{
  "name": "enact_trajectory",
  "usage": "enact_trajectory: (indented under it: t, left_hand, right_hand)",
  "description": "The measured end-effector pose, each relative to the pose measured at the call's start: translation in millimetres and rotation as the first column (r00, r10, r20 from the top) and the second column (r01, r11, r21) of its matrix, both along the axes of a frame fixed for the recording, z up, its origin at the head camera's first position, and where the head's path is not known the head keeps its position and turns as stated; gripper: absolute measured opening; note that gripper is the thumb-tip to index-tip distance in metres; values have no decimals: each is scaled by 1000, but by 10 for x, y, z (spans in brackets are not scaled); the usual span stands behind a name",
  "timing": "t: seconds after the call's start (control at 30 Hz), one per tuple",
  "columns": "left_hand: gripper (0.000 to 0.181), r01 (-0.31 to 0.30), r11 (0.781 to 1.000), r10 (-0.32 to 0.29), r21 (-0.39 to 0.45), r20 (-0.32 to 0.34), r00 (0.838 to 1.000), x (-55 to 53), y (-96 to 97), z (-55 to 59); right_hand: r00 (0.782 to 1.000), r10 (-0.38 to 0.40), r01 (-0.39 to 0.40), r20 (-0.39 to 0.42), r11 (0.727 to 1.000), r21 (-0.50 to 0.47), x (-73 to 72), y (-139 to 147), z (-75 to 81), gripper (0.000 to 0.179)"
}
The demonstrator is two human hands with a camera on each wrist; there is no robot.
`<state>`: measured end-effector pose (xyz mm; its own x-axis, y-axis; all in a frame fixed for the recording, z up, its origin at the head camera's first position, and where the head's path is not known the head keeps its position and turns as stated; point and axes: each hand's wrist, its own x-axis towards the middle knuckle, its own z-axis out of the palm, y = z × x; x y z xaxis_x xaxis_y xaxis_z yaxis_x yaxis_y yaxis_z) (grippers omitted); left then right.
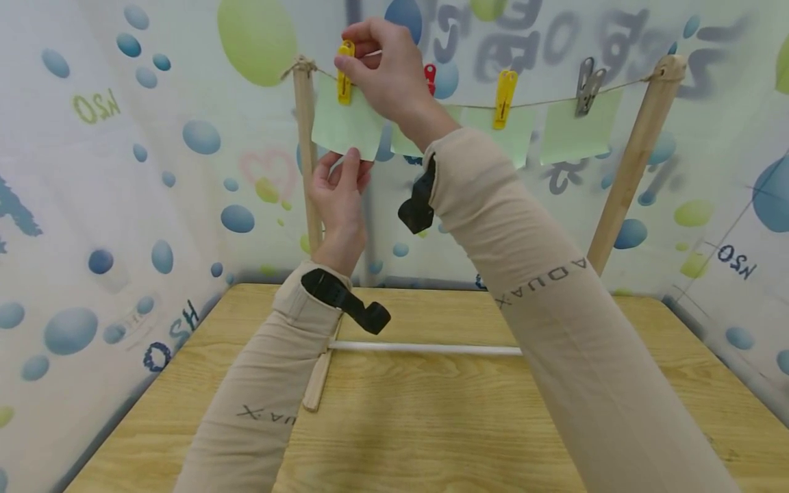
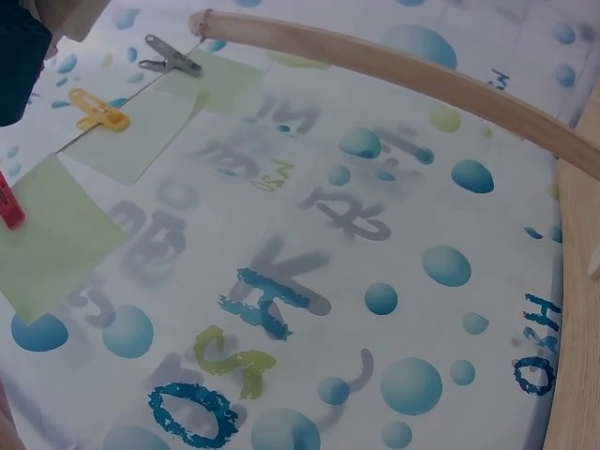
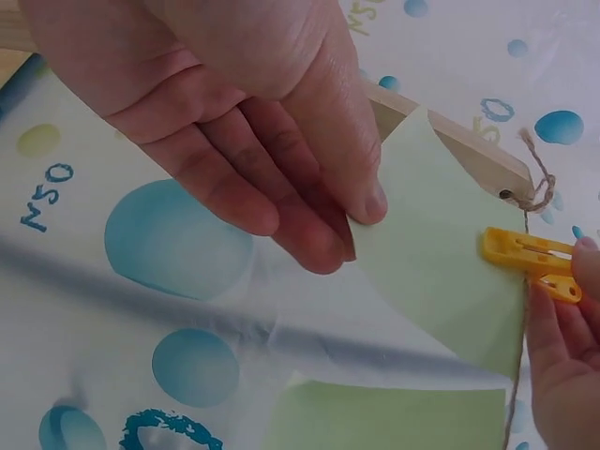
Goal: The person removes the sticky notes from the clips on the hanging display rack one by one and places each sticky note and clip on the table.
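My right hand (image 1: 394, 75) pinches the upper end of a yellow clothespin (image 1: 344, 83) at the left end of a string line. That clothespin (image 3: 506, 248) sits over the string and the top of a pale green sheet of paper (image 1: 345, 127). Below it, my left hand (image 1: 341, 195) holds the sheet's lower edge between thumb and fingers. Seen close in the right wrist view, the left hand (image 3: 253, 122) pinches a corner of the paper (image 3: 441, 253), while the right hand (image 3: 567, 361) shows only partly at the frame's edge. Neither hand appears clearly in the left wrist view.
More green sheets hang along the string under a red clothespin (image 1: 430, 79), another yellow clothespin (image 1: 505, 99) and a grey clothespin (image 1: 588, 85). Wooden posts stand at the left (image 1: 305, 137) and right (image 1: 641, 150). A white rod (image 1: 425, 348) runs low above the wooden table (image 1: 419, 424).
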<state>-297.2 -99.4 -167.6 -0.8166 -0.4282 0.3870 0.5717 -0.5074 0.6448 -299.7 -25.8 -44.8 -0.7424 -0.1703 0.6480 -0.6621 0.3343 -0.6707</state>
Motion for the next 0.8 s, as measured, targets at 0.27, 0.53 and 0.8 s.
enact_trajectory:
  t: [0.27,0.53,0.8]
  left_hand:
    - [12,-6,1000,6,21,-11,1000,1,-19,13]
    - [11,-14,1000,14,10,-2,1000,10,-33,6]
    - [13,-25,1000,25,-6,22,999,23,-53,-8]
  right_hand:
    - [998,9,-10,-59,1000,-12,28,37,8,27]
    - [992,30,-31,-123,999,-8,28,69,29,18]
    - [985,26,-35,-169,998,-46,30,102,65,18]
